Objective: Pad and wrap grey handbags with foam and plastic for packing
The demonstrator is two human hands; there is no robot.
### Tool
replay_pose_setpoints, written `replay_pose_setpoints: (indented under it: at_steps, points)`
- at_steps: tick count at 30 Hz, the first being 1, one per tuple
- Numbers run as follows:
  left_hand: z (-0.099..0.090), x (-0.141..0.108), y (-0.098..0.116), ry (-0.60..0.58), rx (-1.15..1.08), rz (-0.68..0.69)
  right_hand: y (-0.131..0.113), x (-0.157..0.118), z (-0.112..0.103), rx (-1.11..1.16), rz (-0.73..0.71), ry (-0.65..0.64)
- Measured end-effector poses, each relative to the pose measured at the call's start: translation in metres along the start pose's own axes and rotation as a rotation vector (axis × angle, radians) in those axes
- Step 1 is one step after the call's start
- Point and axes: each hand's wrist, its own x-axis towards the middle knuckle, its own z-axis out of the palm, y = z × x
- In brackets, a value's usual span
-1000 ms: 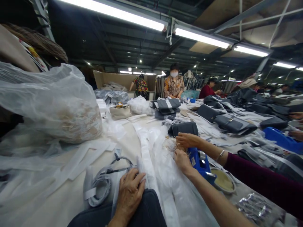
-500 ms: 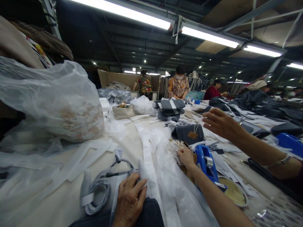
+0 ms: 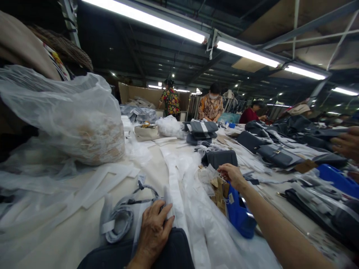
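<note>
My left hand [image 3: 154, 226] lies palm down over a dark navy bag [image 3: 175, 246], its fingers a little apart at the bag's top edge. Beside it are a coiled strap in clear wrap [image 3: 120, 224] and a pale wrapped strip [image 3: 167, 196]. My right hand [image 3: 232, 175] is closed in a pinch over a bundle of brown tags [image 3: 220, 190] with thin white strings. It appears to grip one of the strings; the fingertips are small in view. A blue tape dispenser [image 3: 241, 216] stands just under the right forearm. Behind my right hand sits another dark bag [image 3: 221, 158].
A big clear plastic sack [image 3: 84, 123] stands at the left. A cream pouch [image 3: 146, 132] and stacked dark bags [image 3: 202, 129] lie farther back. More bags [image 3: 275, 155] and a blue dispenser [image 3: 339, 179] are right, near a co-worker's blurred hand [image 3: 347, 142]. Several people work behind.
My right hand has lifted and moved slightly right from the strings. The co-worker's hand has withdrawn to the right edge. The brown tag has left the dark bag's front. My left hand stays put.
</note>
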Motion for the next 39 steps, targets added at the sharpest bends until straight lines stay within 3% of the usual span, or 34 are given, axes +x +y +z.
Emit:
replay_pose_setpoints:
  at_steps: [7,12,16,19,23,27,32,39]
  points:
    - [-0.002,0.003,0.000,0.152,0.042,0.005,-0.021,-0.019,-0.007,0.125,-0.023,-0.120]
    - [-0.018,0.015,0.013,0.198,-0.053,0.023,-0.038,-0.036,-0.015,0.221,-0.079,-0.199]
    - [-0.031,0.038,0.042,0.060,-0.379,-0.130,-0.050,-0.053,-0.020,0.267,-0.097,-0.284]
    - [-0.034,0.061,0.070,-0.043,-0.491,-0.173,-0.057,-0.067,-0.020,0.273,-0.081,-0.354]
    - [-0.030,0.091,0.108,-0.168,-0.617,-0.271,-0.062,-0.086,-0.015,0.261,-0.048,-0.442]
    - [-0.022,0.111,0.133,-0.266,-0.719,-0.358,-0.064,-0.103,-0.011,0.249,-0.043,-0.518]
    - [-0.018,0.118,0.144,-0.396,-0.871,-0.388,-0.066,-0.118,-0.013,0.218,-0.046,-0.604]
    - [-0.033,0.101,0.156,-0.718,-1.153,-0.335,-0.069,-0.131,-0.022,0.201,-0.055,-0.671]
